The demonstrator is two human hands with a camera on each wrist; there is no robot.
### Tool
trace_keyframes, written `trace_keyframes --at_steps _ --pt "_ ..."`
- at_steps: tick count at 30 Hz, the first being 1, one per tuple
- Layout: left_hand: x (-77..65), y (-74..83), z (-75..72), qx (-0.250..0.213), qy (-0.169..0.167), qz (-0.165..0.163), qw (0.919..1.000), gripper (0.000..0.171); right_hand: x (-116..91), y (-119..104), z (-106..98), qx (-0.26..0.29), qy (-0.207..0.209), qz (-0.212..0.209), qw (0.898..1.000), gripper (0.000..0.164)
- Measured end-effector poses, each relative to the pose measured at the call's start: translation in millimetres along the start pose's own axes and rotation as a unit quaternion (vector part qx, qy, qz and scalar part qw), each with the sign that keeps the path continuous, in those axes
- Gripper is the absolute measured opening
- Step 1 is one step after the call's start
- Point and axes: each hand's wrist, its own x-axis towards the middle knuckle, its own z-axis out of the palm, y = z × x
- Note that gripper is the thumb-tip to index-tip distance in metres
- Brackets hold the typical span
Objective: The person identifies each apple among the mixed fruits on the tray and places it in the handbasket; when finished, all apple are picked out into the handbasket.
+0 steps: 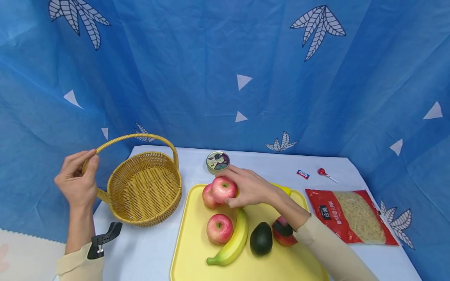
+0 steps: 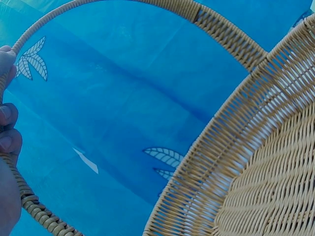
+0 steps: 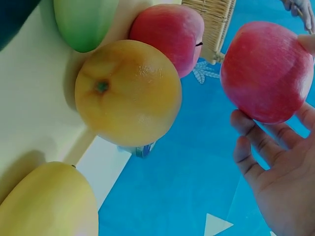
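My left hand grips the arched handle of a round wicker basket; nothing lies in the basket. In the left wrist view, its fingers curl round the handle. My right hand holds a pink-red apple between thumb and fingers, raised over the far side of a yellow tray. Another apple is partly hidden behind the held one. On the tray lie a third apple, a banana and an avocado. The right wrist view also shows an orange-coloured round fruit.
A round tin stands behind the tray. To the right are a small wrapped candy, a lollipop and a red bag of noodles. A dark-and-red fruit sits by the right forearm. Blue curtains surround the table.
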Motion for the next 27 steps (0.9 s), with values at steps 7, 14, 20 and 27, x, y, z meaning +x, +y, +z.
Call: trace_keyframes --at_steps 7,14,20,27 --pt "0.2 -2.8 -1.3 0.002 0.001 -0.004 1.0000 0.020 10.6 4.7 -0.9 0.007 -0.001 0.021 1.000 0.062" --pt "0.5 -2.3 -0.7 0.000 0.002 -0.007 1.0000 0.020 18.8 5.0 -0.4 0.008 -0.016 0.034 0.999 0.062" --pt "0.8 -0.9 0.3 -0.004 0.008 -0.007 0.9999 0.019 27.8 2.9 1.4 0.003 -0.033 0.036 0.999 0.067" --pt "0.6 -1.5 0.7 -0.005 0.007 -0.010 0.9999 0.019 38.6 -0.3 4.2 -0.006 -0.052 0.025 0.998 0.066"
